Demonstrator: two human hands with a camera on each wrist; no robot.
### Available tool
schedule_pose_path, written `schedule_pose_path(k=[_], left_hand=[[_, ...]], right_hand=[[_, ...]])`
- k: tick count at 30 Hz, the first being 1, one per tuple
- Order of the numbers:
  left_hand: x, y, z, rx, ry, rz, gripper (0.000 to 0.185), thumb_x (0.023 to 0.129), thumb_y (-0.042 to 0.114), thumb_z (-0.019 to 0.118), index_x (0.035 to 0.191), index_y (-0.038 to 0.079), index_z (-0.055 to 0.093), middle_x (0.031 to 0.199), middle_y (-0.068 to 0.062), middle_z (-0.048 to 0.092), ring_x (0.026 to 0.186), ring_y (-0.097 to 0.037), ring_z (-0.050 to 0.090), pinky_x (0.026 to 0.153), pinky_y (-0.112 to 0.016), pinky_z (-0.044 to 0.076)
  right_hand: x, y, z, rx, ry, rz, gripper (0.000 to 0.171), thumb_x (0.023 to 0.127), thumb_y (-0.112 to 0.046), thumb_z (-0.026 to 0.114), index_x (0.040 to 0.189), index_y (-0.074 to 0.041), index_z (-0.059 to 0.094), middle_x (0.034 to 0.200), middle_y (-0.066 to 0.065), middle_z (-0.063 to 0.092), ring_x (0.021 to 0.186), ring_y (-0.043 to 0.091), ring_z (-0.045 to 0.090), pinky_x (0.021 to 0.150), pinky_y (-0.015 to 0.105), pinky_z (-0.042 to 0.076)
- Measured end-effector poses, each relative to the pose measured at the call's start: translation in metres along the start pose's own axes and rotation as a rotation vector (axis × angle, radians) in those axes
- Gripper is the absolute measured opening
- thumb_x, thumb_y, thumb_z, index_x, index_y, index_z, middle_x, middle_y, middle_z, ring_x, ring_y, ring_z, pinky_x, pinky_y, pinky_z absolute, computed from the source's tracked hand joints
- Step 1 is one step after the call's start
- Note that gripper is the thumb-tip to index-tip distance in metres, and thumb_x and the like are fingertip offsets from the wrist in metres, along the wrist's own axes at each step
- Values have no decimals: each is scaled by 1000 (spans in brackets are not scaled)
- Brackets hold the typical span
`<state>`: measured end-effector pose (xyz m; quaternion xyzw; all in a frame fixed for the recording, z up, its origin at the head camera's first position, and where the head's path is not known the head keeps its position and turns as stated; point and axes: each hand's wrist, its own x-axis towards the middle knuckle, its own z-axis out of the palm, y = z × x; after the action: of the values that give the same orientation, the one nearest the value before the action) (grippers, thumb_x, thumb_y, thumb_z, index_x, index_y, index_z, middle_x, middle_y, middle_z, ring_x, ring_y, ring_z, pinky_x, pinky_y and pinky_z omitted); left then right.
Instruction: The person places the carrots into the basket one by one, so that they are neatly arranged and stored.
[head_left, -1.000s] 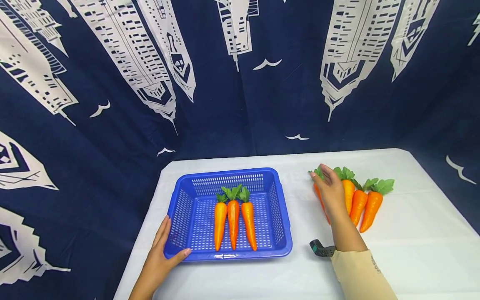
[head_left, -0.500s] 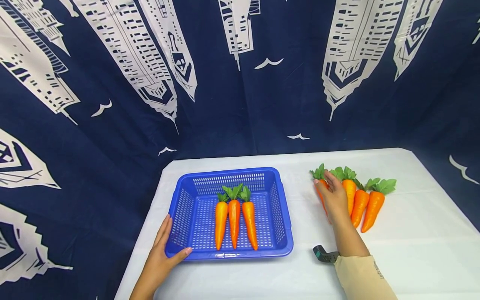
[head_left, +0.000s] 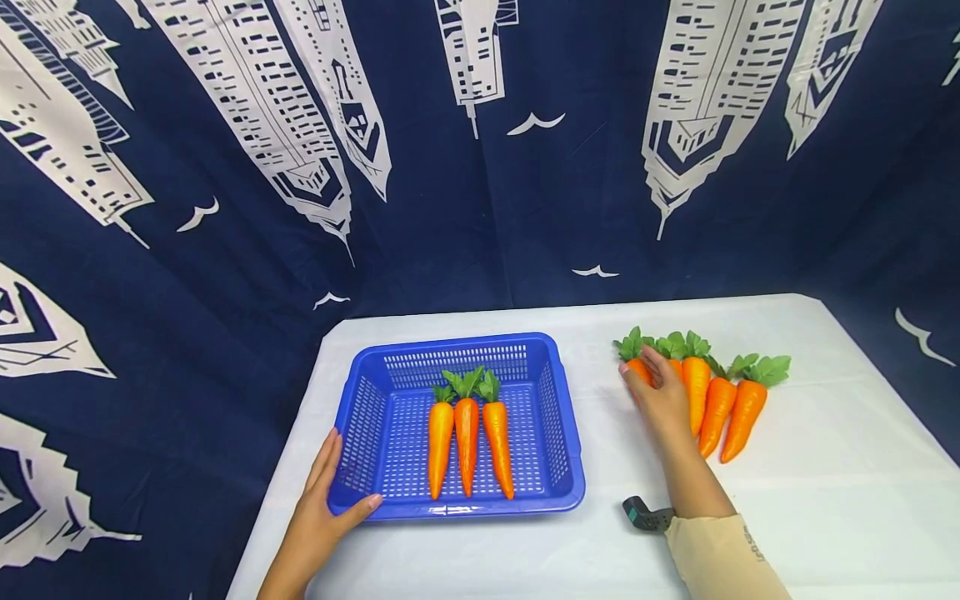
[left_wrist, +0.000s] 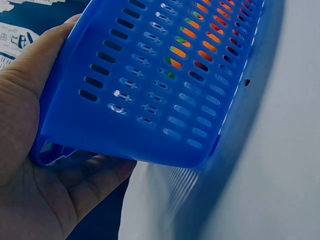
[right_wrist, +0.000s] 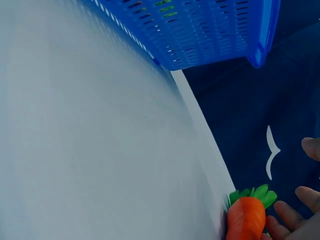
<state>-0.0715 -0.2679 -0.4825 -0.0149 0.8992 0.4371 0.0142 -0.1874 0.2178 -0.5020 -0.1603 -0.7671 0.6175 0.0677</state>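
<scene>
Your left hand is resting against the near left corner of the blue basket, where three carrots are lying side by side. Your right hand is reaching over the left end of a leafy carrot row on the white bench.

One table with one basket. Three carrots lie inside the basket; at least four more carrots, partly hidden, lie right of it. Two hands: left hand at the basket, right hand to its right.
</scene>
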Motion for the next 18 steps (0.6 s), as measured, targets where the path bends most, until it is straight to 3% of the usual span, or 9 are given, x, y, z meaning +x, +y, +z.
schedule_pose_path(k=[7,11,18], left_hand=[[0,1,0,6,-4,-6,110,82,37,85,164,18,14,172,5,3,159,-38,4,121,-71,13],[0,0,-1,17,1,0,109,82,36,84,164,17,14,173,5,3,159,-39,5,121,-71,13],[0,-1,0,-1,7,21,109,81,33,85,163,15,15,173,2,4,158,-40,5,121,-71,12]], right_hand=[[-4,4,3,-28,-3,28,70,98,-40,65,158,-19,36,165,6,35,155,26,27,128,43,23],[-5,7,8,-69,-4,45,67,98,-41,65,157,-25,38,167,8,30,155,32,27,127,49,23],[-4,12,10,-138,9,-10,63,98,-32,66,156,-25,41,169,12,23,156,38,20,128,56,16]])
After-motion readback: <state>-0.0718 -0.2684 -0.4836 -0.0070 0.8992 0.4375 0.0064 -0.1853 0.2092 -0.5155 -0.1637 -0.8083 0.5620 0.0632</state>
